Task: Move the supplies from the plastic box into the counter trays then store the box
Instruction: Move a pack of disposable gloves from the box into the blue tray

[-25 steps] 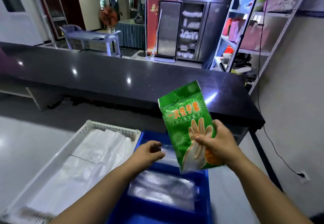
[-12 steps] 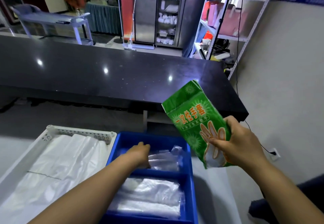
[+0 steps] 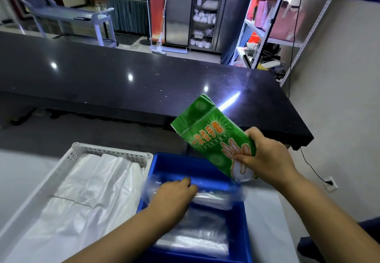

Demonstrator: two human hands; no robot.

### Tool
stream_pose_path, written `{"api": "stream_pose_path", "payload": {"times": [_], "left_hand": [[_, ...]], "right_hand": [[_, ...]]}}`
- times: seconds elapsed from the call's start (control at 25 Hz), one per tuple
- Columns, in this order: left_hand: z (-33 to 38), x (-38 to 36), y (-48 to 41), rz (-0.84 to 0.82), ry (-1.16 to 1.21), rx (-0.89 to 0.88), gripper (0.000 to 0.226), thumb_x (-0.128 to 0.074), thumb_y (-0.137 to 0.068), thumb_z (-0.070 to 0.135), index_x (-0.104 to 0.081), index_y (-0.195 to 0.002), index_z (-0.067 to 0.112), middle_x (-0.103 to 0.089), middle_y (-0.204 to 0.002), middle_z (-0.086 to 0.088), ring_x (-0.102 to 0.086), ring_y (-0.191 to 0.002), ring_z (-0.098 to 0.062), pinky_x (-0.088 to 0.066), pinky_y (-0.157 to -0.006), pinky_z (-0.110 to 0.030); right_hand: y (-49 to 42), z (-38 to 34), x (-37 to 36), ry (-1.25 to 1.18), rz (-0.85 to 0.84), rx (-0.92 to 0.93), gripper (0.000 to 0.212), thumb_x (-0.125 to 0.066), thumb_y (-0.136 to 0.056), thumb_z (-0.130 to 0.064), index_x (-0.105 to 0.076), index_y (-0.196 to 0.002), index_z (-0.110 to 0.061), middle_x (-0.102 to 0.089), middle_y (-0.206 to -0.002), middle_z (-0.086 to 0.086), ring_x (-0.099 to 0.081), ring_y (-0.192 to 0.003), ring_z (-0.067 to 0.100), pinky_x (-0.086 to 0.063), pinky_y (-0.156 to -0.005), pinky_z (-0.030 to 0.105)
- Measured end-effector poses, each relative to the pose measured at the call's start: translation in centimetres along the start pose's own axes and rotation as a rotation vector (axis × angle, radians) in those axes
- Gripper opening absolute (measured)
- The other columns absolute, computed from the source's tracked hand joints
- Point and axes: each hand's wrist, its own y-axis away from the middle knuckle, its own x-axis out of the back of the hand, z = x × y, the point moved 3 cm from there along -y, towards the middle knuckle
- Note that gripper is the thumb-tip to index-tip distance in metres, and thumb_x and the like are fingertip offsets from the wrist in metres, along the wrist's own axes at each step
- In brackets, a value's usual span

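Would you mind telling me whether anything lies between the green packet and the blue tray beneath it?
Nothing visible blocks it. The right hand holds the green packet over the far end of the blue tray, where bare blue floor shows. The left hand rests on clear bags around the divider, clear of that spot.

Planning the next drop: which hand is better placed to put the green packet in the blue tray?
Right. The right hand holds the green packet above the blue tray; the left hand is among clear bags.

tilted green glove packet (image 3: 213,139) above blue tray (image 3: 185,163)
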Motion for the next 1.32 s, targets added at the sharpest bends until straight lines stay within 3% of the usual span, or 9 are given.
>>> {"api": "stream_pose_path", "payload": {"times": [0.16, 0.36, 0.44, 0.64, 0.8, 1.0, 1.12, 1.24, 1.32], "left_hand": [[1.0, 1.0, 4.4, -0.027, -0.042, -0.086, 0.035, -0.08, -0.032, 0.032, -0.056, -0.056, 0.024, -0.056, -0.058, 0.006, -0.05, -0.037, -0.012, -0.027, -0.032, -0.027], [0.6, 1.2, 6.4, -0.114, -0.038, -0.039, 0.036, -0.076, -0.031, 0.041, -0.06, -0.062, 0.03, -0.062, -0.066, 0.016, -0.052, -0.039, -0.004, -0.018, -0.034, -0.027], [0.4, 0.9, 6.7, -0.13, 0.042, -0.037, 0.029, -0.073, -0.05, 0.035, -0.061, -0.076, 0.027, -0.065, -0.078, 0.009, -0.063, -0.059, -0.012, -0.018, -0.039, -0.027], [-0.3, 1.1, 6.7, -0.157, 0.092, -0.041, 0.022, -0.058, -0.073, 0.02, -0.056, -0.095, 0.019, -0.064, -0.097, -0.005, -0.063, -0.086, -0.028, -0.021, -0.046, -0.028], [-0.1, 1.6, 6.8, -0.163, -0.033, -0.058, 0.034, -0.072, -0.032, 0.043, -0.059, -0.06, 0.029, -0.058, -0.052, 0.012, -0.055, -0.044, -0.002, -0.015, -0.043, -0.021], [0.2, 0.2, 5.6, -0.248, 0.102, -0.064, 0.022, -0.045, -0.081, 0.01, -0.049, -0.102, 0.014, -0.06, -0.105, -0.012, -0.055, -0.099, -0.037, -0.036, -0.068, -0.041], [-0.5, 1.2, 4.1, -0.148, 0.122, -0.032, 0.017, -0.044, -0.083, 0.013, -0.048, -0.1, 0.017, -0.059, -0.107, -0.009, -0.055, -0.1, -0.035, -0.039, -0.069, -0.04], [-2.0, 4.4, 1.3, 0.041, 0.119, 0.031, 0.014, -0.045, -0.086, 0.022, -0.05, -0.099, 0.021, -0.057, -0.105, -0.004, -0.056, -0.097, -0.03, -0.039, -0.065, -0.038], [-2.5, 6.8, -0.7, 0.196, 0.109, 0.069, 0.014, -0.047, -0.085, 0.025, -0.052, -0.098, 0.021, -0.056, -0.103, -0.004, -0.058, -0.092, -0.03, -0.039, -0.06, -0.037]], "right_hand": [[-2.2, -2.3, -4.0, 0.12, -0.256, 0.136, 0.045, -0.074, -0.066, -0.046, -0.039, -0.09, -0.031, -0.069, -0.082, -0.001, -0.063, -0.076, 0.029, -0.035, -0.056, 0.031], [-4.0, -2.6, -9.7, 0.318, -0.586, 0.245, 0.051, -0.074, -0.063, -0.047, -0.04, -0.097, -0.032, -0.068, -0.095, -0.001, -0.053, -0.073, 0.019, -0.033, -0.058, 0.029], [-4.5, -2.3, -11.5, 0.294, -0.656, 0.233, 0.05, -0.075, -0.063, -0.046, -0.04, -0.095, -0.032, -0.067, -0.098, -0.001, -0.051, -0.074, 0.018, -0.032, -0.058, 0.028], [-4.4, -1.9, -13.7, 0.342, -0.462, 0.209, 0.062, -0.071, -0.066, -0.052, -0.042, -0.115, -0.028, -0.06, -0.113, 0.002, -0.057, -0.098, 0.028, -0.04, -0.069, 0.033], [-3.0, -1.4, -13.7, 0.425, -0.207, 0.232, 0.078, -0.072, -0.065, -0.048, -0.039, -0.132, -0.025, -0.05, -0.117, 0.002, -0.046, -0.105, 0.027, -0.04, -0.086, 0.038], [-1.6, -1.4, -13.1, 0.366, -0.301, 0.178, 0.078, -0.067, -0.074, -0.047, -0.03, -0.139, -0.025, -0.042, -0.131, 0.002, -0.038, -0.116, 0.025, -0.034, -0.096, 0.037], [-1.6, -2.1, -9.2, 0.111, -0.231, 0.168, 0.066, -0.067, -0.077, -0.045, -0.041, -0.135, -0.027, -0.048, -0.131, -0.004, -0.043, -0.117, 0.018, -0.039, -0.099, 0.035], [-0.1, -3.5, -5.8, -0.286, -0.457, 0.157, 0.048, -0.063, -0.079, -0.051, -0.053, -0.123, -0.035, -0.062, -0.114, -0.014, -0.057, -0.101, 0.004, -0.05, -0.088, 0.032], [0.9, -4.1, -4.6, -0.119, -0.387, 0.239, 0.059, -0.066, -0.07, -0.055, -0.051, -0.123, -0.035, -0.064, -0.113, -0.013, -0.059, -0.095, 0.007, -0.049, -0.082, 0.03]]}}
